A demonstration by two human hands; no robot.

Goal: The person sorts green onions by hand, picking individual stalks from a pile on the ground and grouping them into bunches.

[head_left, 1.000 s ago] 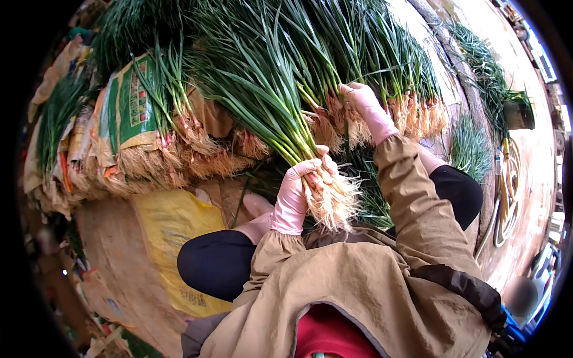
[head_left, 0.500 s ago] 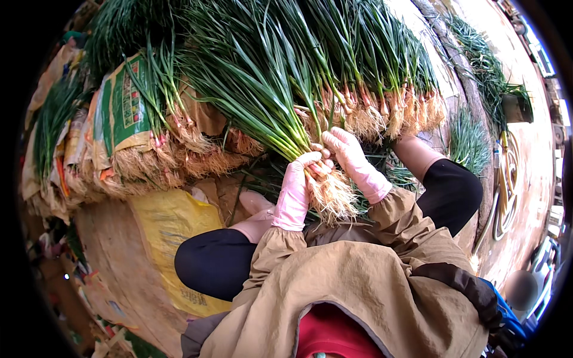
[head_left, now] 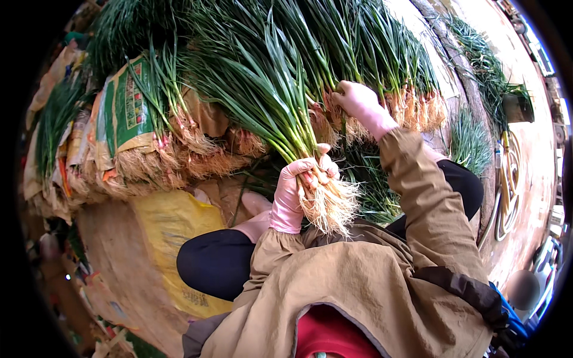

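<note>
My left hand [head_left: 290, 194], in a pink glove, is closed round a bunch of green garlic [head_left: 298, 134]. Its long dark leaves fan up and away from me, and its pale bulbs and stringy roots [head_left: 328, 206] hang over the fingers toward my lap. Farther off and to the right, my right hand [head_left: 358, 102], gloved the same way, has its fingers curled at the stems of a row of green garlic [head_left: 406, 68]. The fingertips are partly hidden there, among the stalks at the row's near side.
More green garlic lies over a green and tan sack [head_left: 122, 113] on the left. A yellow sack [head_left: 173, 238] is spread by my left knee. Loose leaves [head_left: 367, 173] lie between my legs. On the right are a coiled hose [head_left: 507, 185] and a dark bucket [head_left: 518, 108].
My right hand has left the bunch and moved away and slightly right to the row. My left hand still holds the bunch, now turned more upright, its bulbs more exposed.
</note>
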